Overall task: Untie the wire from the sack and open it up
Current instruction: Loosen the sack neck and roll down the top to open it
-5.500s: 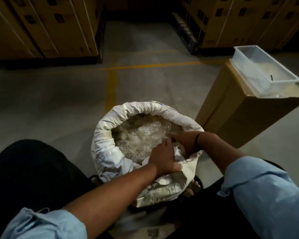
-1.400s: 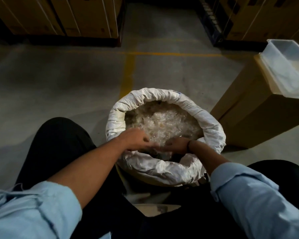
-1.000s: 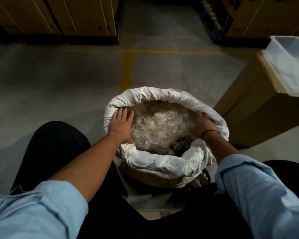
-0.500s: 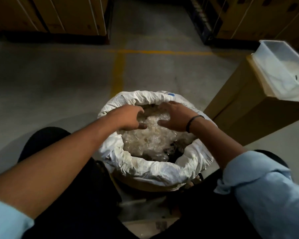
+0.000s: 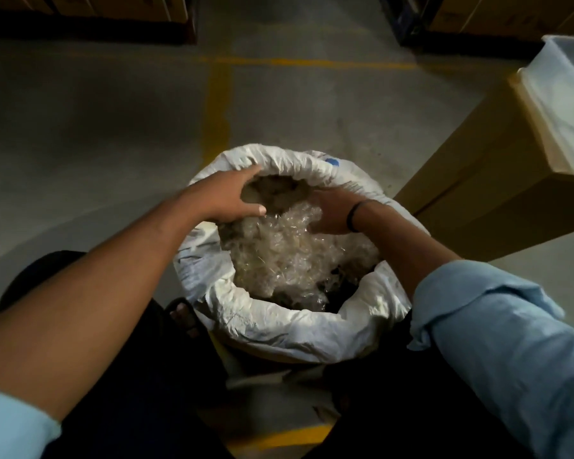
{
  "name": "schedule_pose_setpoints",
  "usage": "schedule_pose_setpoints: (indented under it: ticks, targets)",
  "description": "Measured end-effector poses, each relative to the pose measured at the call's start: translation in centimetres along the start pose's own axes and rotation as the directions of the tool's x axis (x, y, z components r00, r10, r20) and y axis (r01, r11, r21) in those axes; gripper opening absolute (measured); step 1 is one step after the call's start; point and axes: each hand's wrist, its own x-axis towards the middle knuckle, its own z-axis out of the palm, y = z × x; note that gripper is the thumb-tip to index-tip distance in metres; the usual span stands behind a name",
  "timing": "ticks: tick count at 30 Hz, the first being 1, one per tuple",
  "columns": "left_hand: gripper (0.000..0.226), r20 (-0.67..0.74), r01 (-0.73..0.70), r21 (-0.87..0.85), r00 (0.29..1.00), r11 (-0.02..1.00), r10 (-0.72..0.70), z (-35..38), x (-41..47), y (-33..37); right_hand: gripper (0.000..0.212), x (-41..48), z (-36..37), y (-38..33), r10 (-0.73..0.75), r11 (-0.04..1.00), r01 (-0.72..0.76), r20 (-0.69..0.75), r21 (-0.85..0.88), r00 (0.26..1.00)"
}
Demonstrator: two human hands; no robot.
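Hands work inside the open mouth of a white sack [image 5: 279, 326] standing on a concrete floor [image 5: 96, 144] between a seated person's dark-trousered knees. Left hand [image 5: 226, 197] curls over the sack's far rolled rim, fingers hooked down inside it and thumb against the crinkled clear plastic [image 5: 279, 256] that fills the bag. Right hand [image 5: 328, 210], a dark band [image 5: 353, 215] at its wrist, is half buried in that plastic near the far right of the opening, fingers bent into it; what they pinch, if anything, cannot be told. No tie wire can be made out on the sack.

Just right of the sack stands a tall cardboard box [image 5: 478, 193] carrying a translucent plastic tub [image 5: 564, 94], cut off by the frame edge. Yellow floor lines [image 5: 217, 104] cross beyond the sack, and stacked cartons [image 5: 80, 8] line the top edge, dim and mostly cropped. Sandalled toes [image 5: 183, 316] show at the sack's left base. Light blue sleeves [image 5: 511, 342] are pushed up both forearms.
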Motion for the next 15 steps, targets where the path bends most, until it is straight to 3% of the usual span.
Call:
schedule_pose_setpoints:
  ticks: [3,6,11,15]
  targets:
    - [0.098,-0.09,0.009,0.033,0.996,0.999,-0.006,0.1,1.1,-0.1,0.08,1.7,-0.7,1.2,0.074,0.995,-0.066,-0.116,0.073,0.99]
    - [0.098,-0.078,0.027,0.14,0.997,0.99,-0.016,0.8,2.2,0.4,0.079,3.2,-1.3,1.5,0.13,0.973,-0.084,-0.206,0.217,0.97]
    - [0.094,-0.075,0.075,0.135,0.995,0.988,-0.065,2.2,3.4,2.0,0.077,4.8,-0.6,1.4,0.105,0.968,-0.065,-0.158,0.242,0.982]
    - [0.072,-0.259,-0.007,0.151,0.965,0.989,0.046,2.1,3.8,2.0,0.081,5.4,-0.8,1.7,0.063,0.979,-0.038,-0.121,0.198,0.991]
